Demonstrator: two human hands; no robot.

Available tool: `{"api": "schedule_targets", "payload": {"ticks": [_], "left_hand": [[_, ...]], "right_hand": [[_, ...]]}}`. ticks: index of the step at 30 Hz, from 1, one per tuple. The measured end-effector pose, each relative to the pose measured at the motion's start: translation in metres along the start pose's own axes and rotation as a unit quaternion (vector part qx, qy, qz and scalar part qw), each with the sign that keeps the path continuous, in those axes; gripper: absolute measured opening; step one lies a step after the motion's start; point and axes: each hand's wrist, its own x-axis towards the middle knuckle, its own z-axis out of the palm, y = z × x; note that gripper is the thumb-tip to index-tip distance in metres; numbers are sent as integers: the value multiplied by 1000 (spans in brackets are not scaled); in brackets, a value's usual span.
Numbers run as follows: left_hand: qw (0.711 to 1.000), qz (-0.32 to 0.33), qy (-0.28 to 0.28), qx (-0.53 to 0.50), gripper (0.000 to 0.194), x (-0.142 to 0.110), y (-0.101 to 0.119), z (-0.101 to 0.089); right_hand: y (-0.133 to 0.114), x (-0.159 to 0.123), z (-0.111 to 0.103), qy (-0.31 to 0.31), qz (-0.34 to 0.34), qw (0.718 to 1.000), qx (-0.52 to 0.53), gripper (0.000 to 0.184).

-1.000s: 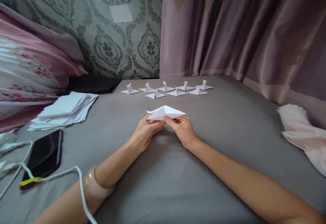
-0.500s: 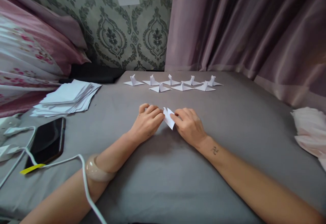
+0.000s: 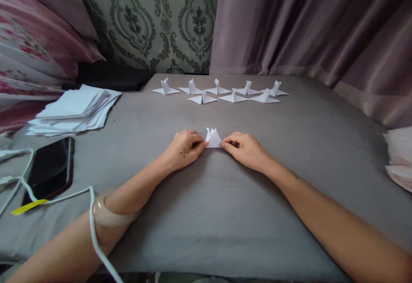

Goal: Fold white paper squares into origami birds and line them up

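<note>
A small folded white paper piece, wide at the base with several points at its top, stands upright between my hands at mid-table. My left hand pinches its lower left corner between thumb and fingers. At the opposite lower corner, my right hand has the same sort of pinch. Beyond them, several finished-looking folded paper figures with flat spread wings and raised middles stand in two rows near the far edge.
To the left lies a stack of white paper sheets, with a black cloth-like item behind it. Nearer me are a phone and a white cable that crosses my left forearm. Pale pink fabric lies at the right edge.
The folded paper has turned from a slanted position to upright with its base level. Both hands have shifted their grip to its lower corners. My view has tipped downward.
</note>
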Motion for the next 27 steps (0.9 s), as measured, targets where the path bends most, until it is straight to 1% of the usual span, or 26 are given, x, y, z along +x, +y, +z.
{"api": "schedule_targets", "payload": {"ticks": [3,7,16,20,27], "left_hand": [[997,-46,-6,-58,28,3,1,0],[993,-93,-9,-78,27,5,2,1],[986,-139,-17,-86,27,7,4,-1],[987,-142,-21,-79,27,7,7,-3],[992,-113,-12,-54,25,9,6,0]], "right_hand": [[3,6,0,-5,25,1000,2,23],[2,9,0,-2,55,998,-10,22],[-2,11,1,1,73,997,-23,20],[-3,12,3,7,79,996,-34,19],[-4,11,3,4,72,996,-59,20]]}}
